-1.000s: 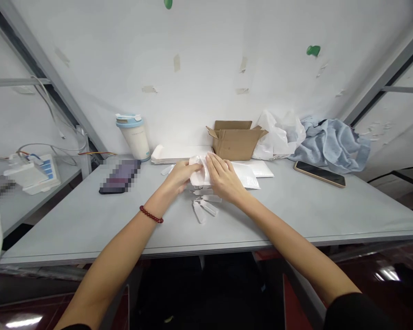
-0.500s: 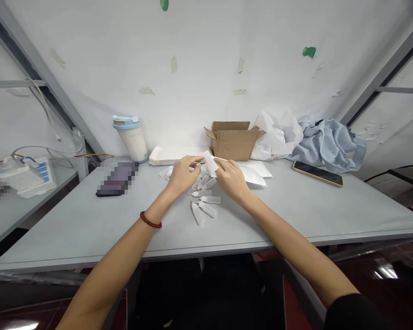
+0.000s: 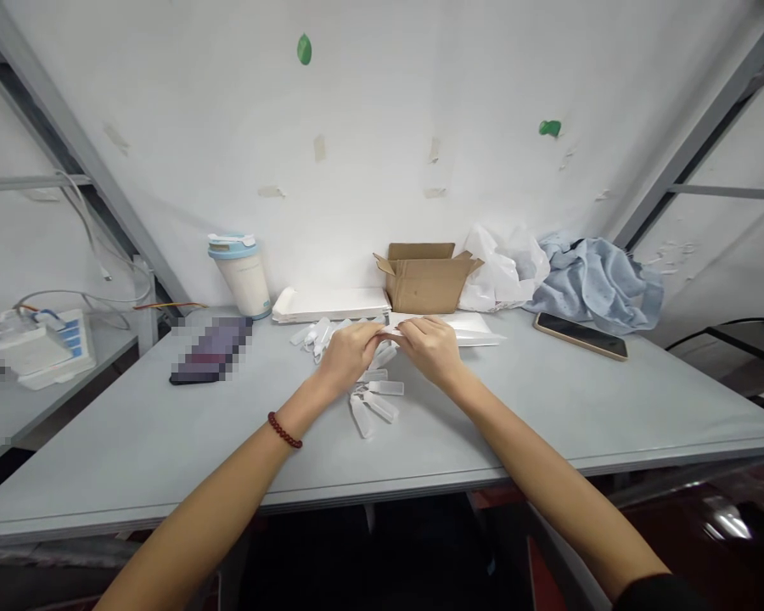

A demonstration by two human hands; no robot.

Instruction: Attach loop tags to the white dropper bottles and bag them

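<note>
My left hand (image 3: 350, 355) and my right hand (image 3: 434, 350) meet over the middle of the table, fingers closed on a thin white paper-like piece (image 3: 391, 326). Most of that piece is hidden by the fingers. Under and around the hands lie several small translucent white plastic tubes (image 3: 361, 416), some fanned out towards the table's front. More tubes (image 3: 318, 333) lie just beyond my left hand. Flat white packets (image 3: 480, 327) rest behind my right hand; whether the held piece joins them, I cannot tell.
At the back stand a cup with a blue lid (image 3: 245, 276), a stack of white flat sheets (image 3: 331, 303), an open cardboard box (image 3: 428, 284), a white plastic bag (image 3: 502, 271) and blue cloth (image 3: 598, 284). Phones lie left (image 3: 211, 350) and right (image 3: 581, 336). A power strip (image 3: 57, 344) sits far left.
My left hand has closed onto the white piece, where its fingers were apart before. The piece has tipped down from upright. The whole view has shifted slightly upward.
</note>
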